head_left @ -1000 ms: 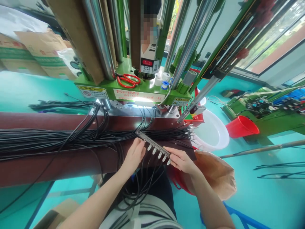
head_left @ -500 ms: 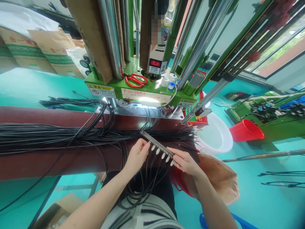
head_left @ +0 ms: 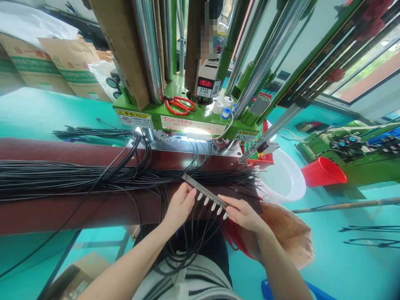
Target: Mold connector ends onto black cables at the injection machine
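A narrow dark metal bar (head_left: 203,188) is held at a slant over the front of the dark red bench. Along its lower edge sit several silver connectors (head_left: 213,206), and black cables (head_left: 195,233) hang from them in loops toward my lap. My left hand (head_left: 181,203) is closed, thumb and finger pinching the lower edge left of the middle; a connector there could be hidden under the fingertips. At the lower right end, my right hand (head_left: 243,211) grips the bar between thumb and fingers. The bar's upper left end extends free over the cable bundle.
A long bundle of black cables (head_left: 56,177) runs along the bench (head_left: 103,216). Behind it stands a green press (head_left: 134,106) with red-handled scissors (head_left: 179,109) and small tape rolls (head_left: 226,112). A white tub (head_left: 296,183), red bucket (head_left: 325,170) and brown paper sack (head_left: 289,233) are at right.
The bar has tilted slightly in my hands, its upper left end shifting a little left and down, with more of its top face showing. Both hands keep their hold.
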Demonstrator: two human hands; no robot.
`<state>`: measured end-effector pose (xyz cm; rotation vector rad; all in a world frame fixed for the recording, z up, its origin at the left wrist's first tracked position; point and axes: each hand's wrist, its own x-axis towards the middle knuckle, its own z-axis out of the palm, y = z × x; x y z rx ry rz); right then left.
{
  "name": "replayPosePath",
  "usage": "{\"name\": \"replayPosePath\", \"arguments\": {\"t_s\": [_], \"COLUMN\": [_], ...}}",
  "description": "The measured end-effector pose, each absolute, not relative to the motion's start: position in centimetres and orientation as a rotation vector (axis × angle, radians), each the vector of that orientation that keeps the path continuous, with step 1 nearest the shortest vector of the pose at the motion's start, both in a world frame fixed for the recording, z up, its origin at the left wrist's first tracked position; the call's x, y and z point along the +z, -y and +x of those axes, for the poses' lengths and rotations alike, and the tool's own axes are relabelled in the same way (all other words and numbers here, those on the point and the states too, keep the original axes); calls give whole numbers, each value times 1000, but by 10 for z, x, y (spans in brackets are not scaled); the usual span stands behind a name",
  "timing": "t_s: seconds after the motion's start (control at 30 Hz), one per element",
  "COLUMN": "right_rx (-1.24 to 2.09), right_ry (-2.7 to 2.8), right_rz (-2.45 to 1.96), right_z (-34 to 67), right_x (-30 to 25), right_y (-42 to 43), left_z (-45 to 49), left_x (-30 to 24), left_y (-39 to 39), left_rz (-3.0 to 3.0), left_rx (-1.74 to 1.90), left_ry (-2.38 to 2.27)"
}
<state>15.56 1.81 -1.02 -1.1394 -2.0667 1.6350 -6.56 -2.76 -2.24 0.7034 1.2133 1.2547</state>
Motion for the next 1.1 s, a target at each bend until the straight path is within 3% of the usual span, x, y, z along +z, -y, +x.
{"name": "replayPosePath", "arguments": {"t_s": [0.27, 0.5, 0.8, 0.9, 1.1], "right_rx": [1680, 1752, 1705, 1598, 1030], "right_ry": [1888, 1593, 2191, 2483, 2802], "right_rz": [-1179, -1415, -1400, -1282, -933], "right_z": [155, 194, 168, 137, 89], "right_x": [-14, 22, 55, 55, 30], "right_y": [-12, -24, -117, -144, -173], "left_z": [-62, -75, -100, -113, -133], "left_x": [-21, -4, 20, 24, 25], "left_y": [21, 13, 10, 9, -4], "left_rz": [852, 1345, 1530, 1531, 1495], "left_rx": [1192, 1083, 1081, 1099, 1190], "left_ry": [-1297, -1344, -1340, -1384, -1426]}}
